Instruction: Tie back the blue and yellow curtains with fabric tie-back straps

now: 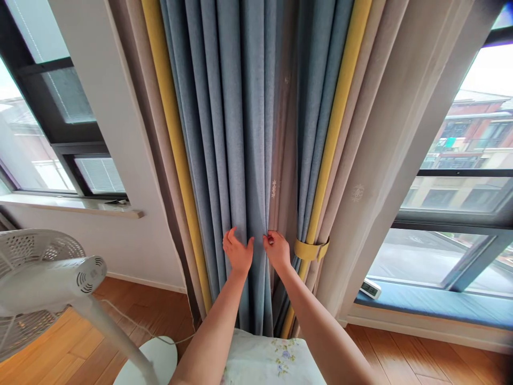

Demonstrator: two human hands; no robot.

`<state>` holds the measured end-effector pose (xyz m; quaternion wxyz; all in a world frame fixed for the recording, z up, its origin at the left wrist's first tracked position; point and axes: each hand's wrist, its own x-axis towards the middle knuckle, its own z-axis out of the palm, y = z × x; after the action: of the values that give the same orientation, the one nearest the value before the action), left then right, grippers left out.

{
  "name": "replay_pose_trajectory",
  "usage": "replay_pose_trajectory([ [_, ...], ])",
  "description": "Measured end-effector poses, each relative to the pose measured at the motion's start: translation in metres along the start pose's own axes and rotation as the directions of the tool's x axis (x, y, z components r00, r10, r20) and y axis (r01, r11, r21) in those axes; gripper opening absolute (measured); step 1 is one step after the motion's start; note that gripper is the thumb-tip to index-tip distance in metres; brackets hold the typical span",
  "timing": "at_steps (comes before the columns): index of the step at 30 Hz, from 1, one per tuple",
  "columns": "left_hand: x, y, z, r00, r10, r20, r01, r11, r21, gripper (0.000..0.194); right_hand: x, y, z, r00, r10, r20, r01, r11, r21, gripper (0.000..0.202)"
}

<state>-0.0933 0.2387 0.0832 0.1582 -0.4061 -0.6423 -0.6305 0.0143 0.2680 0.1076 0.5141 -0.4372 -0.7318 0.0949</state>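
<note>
the right curtain (312, 128) is banded by a yellow tieback (306, 250), the left curtain (232, 133) unbound (left hand (239, 255) loosely spread against it, right hand (279, 251) pinching its edge).

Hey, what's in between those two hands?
In the head view, folds of the blue curtain show between the left hand and the right hand.

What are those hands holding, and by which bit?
The right hand pinches the blue curtain by its side edge; the left hand is open, holding nothing.
</note>
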Motion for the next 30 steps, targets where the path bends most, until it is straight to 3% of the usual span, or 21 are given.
replay_pose_trajectory([
  [4, 0.007, -0.002, 0.008, 0.994, -0.063, 0.09, 0.063, 0.998, 0.003, 0.039, -0.003, 0.001, 0.005, 1.0, 0.027, 0.003, -0.027, 0.999, 0.04, 0.015],
  [10, -0.011, -0.009, 0.001, 0.976, -0.074, 0.207, 0.116, 0.973, -0.199, 0.016, -0.002, 0.001, 0.007, 0.998, 0.06, 0.014, -0.061, 0.997, 0.043, 0.01],
  [21, -0.026, 0.002, -0.002, 0.947, 0.02, 0.32, 0.076, 0.955, -0.286, 0.01, -0.012, -0.004, 0.012, 0.994, 0.101, 0.052, -0.111, 0.958, 0.263, 0.015],
  [30, -0.027, 0.002, -0.006, 0.935, 0.047, 0.352, 0.049, 0.965, -0.258, 0.013, -0.016, -0.009, 0.007, 0.993, 0.101, 0.063, -0.115, 0.949, 0.294, 0.021],
])
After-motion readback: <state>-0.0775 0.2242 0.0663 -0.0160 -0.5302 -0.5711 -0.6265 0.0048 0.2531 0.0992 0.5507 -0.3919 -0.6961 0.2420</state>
